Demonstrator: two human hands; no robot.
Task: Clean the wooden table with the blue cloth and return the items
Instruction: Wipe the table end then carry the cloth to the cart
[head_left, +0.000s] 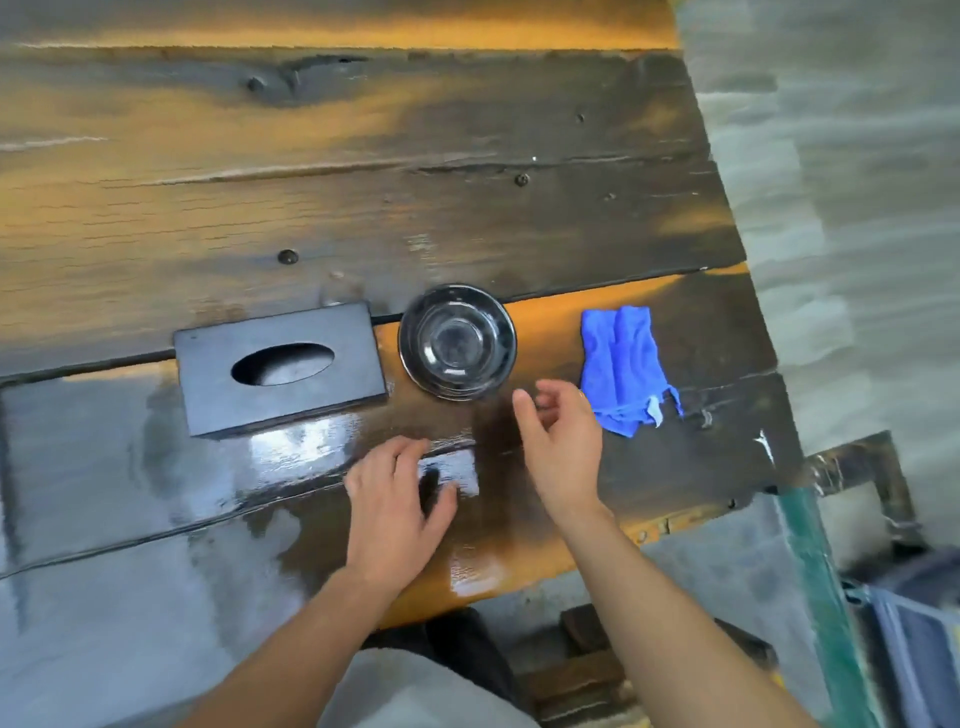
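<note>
Two hands, left hand (395, 499) and right hand (561, 441), apart, empty, fingers spread over wooden table (311, 182). Black tissue box (280, 369), glass bowl (457, 340) empty; blue cloth (623, 364) beside. No legible writing.

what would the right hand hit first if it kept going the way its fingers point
Probably the black bowl: the right hand points up-left toward its near rim, open and empty. Its height above the table is unclear.

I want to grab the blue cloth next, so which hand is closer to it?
Right. The right hand hovers just left of the blue cloth, nearly touching; the left hand is farther left, nearer the table's front edge.
</note>
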